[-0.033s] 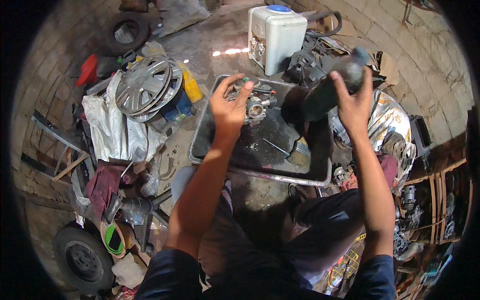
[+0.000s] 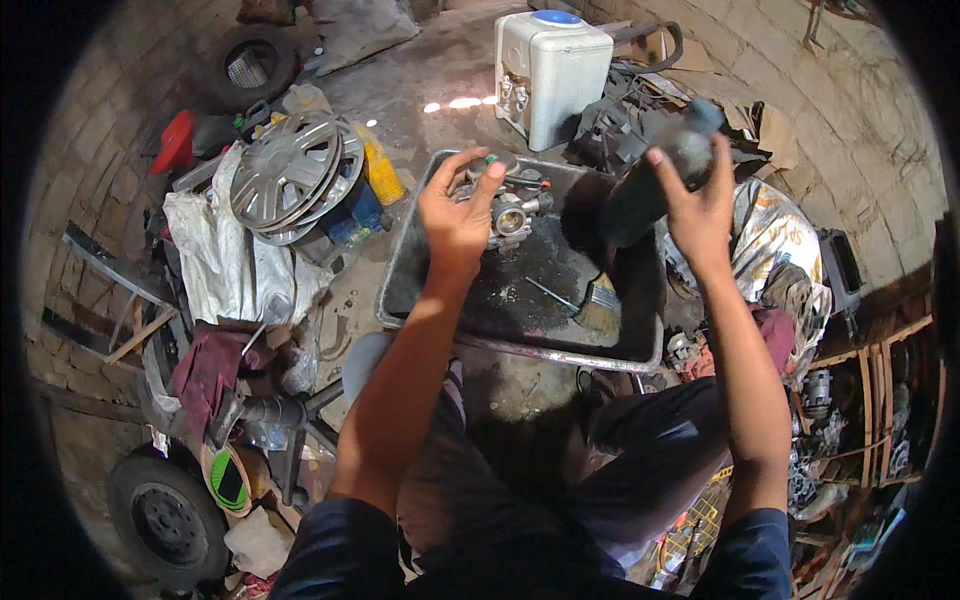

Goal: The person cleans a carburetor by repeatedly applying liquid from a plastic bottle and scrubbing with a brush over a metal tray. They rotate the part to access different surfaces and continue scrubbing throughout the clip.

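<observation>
My right hand (image 2: pixel 703 212) grips a dark bottle (image 2: pixel 638 200) with a bluish-grey top, blurred by motion and tilted over the right side of a black tray (image 2: pixel 545 345). My left hand (image 2: pixel 455 215) is raised over the tray's left side. Its thumb and fingers pinch a small round greyish piece (image 2: pixel 505 160) with a green spot, whose kind I cannot make out. Below and beside that hand sits a metal throttle body (image 2: pixel 511 220), partly hidden by it. A paintbrush (image 2: pixel 600 305) with pale bristles lies in the tray, close to a thin metal rod (image 2: pixel 552 294).
A white container with a blue lid (image 2: pixel 556 75) stands behind the tray. Wheel covers (image 2: pixel 285 175) and a white sack (image 2: pixel 205 230) are piled at left, with a wheel (image 2: pixel 167 520) nearer me. Sacks (image 2: pixel 770 240) and metal parts crowd the right.
My right hand has shifted slightly left with the bottle. My left hand has stayed in place.
</observation>
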